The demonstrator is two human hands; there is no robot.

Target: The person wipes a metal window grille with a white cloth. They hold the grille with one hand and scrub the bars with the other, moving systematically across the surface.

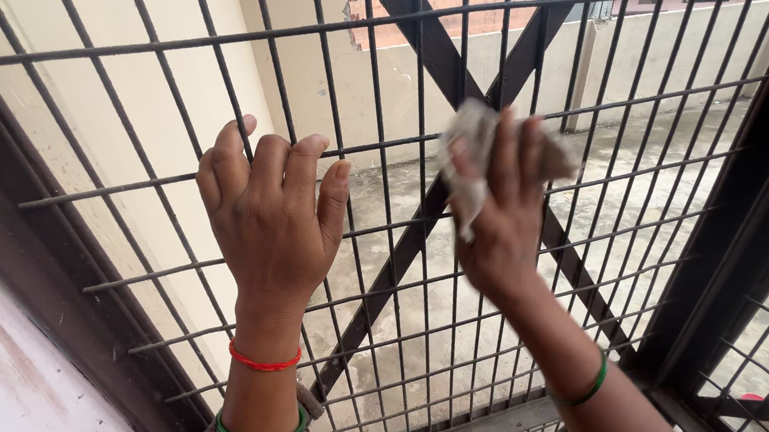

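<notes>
A dark metal grille of thin crossing bars, with two thick diagonal braces, fills the view in front of me. My left hand grips the grille, its fingers hooked over a horizontal bar. My right hand is blurred and presses a crumpled pale cloth against the bars close to where the diagonal braces cross. Red and green bangles circle my left wrist, and a green bangle sits on my right forearm.
A dark frame post stands at the right, with another grille panel beyond it. A white wall is at the lower left. Behind the bars lie a grey concrete terrace and a low cream parapet wall.
</notes>
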